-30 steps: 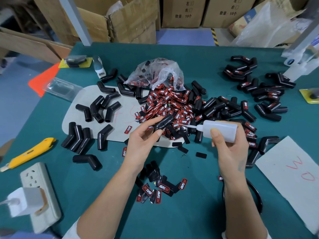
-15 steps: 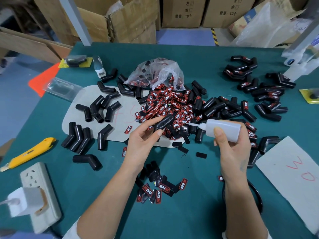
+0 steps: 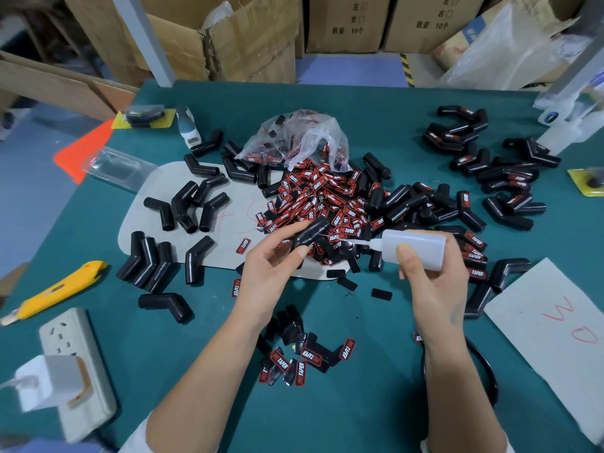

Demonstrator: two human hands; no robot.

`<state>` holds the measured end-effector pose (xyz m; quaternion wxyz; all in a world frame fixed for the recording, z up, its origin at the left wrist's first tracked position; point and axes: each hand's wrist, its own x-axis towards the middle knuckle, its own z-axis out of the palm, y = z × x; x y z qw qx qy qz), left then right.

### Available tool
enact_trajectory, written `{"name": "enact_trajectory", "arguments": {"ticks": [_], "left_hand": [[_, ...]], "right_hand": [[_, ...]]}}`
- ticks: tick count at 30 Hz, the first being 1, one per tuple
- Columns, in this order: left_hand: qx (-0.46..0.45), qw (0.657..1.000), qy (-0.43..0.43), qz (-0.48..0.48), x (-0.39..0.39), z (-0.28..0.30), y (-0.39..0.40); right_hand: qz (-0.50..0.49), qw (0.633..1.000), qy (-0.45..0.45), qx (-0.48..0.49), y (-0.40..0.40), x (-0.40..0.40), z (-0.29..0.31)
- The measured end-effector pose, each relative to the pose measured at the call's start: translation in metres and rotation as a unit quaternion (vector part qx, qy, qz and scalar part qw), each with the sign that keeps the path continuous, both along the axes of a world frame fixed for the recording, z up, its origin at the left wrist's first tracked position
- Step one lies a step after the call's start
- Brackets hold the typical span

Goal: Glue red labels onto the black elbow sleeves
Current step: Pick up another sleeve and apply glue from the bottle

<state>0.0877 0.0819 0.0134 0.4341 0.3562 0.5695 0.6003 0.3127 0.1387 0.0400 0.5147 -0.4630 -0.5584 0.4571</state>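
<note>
Head camera view, looking down on a teal-covered bench (image 3: pixel 327 403) crowded with small parts.

The left hand (image 3: pixel 271 273) is raised just above the bench near the middle. Its thumb and fingers are curled round one black rubber elbow sleeve (image 3: pixel 310 232), pinching it at the lower end so the other end points up and away.

The right hand (image 3: pixel 434 286) grips a translucent white plastic glue bottle (image 3: pixel 415 248), lying on its side with the thumb pressed on top. The bottle's thin nozzle (image 3: pixel 362 244) points left toward the held sleeve, its tip close to the sleeve; whether they touch cannot be told.

Directly behind the hands lies a heap of red and black rectangular labels (image 3: pixel 320 197) printed with white lettering, spilling from a crumpled clear plastic bag (image 3: pixel 300 135). A smaller cluster of the same labels (image 3: pixel 304 358) lies between the forearms.

Unlabelled black sleeves (image 3: pixel 186 207) lie scattered to the left on a pale grey sheet (image 3: pixel 228 230). Sleeves already bearing red labels (image 3: pixel 510 178) are piled at the far right.

At the left edge lie a yellow utility knife (image 3: pixel 62 289) and a grey power strip (image 3: pixel 78 371) with a white charger plugged in. A white paper with red marks (image 3: pixel 555 328) lies at the right. Brown cardboard boxes (image 3: pixel 255 34) stand beyond the bench.
</note>
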Motion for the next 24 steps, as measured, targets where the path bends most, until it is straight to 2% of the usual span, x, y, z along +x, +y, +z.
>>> {"name": "enact_trajectory", "arguments": {"ticks": [24], "left_hand": [[0.017, 1.000, -0.022, -0.005, 0.0001, 0.0018, 0.0002]], "right_hand": [[-0.008, 1.000, 0.008, -0.002, 0.0015, -0.0003, -0.0015]]}}
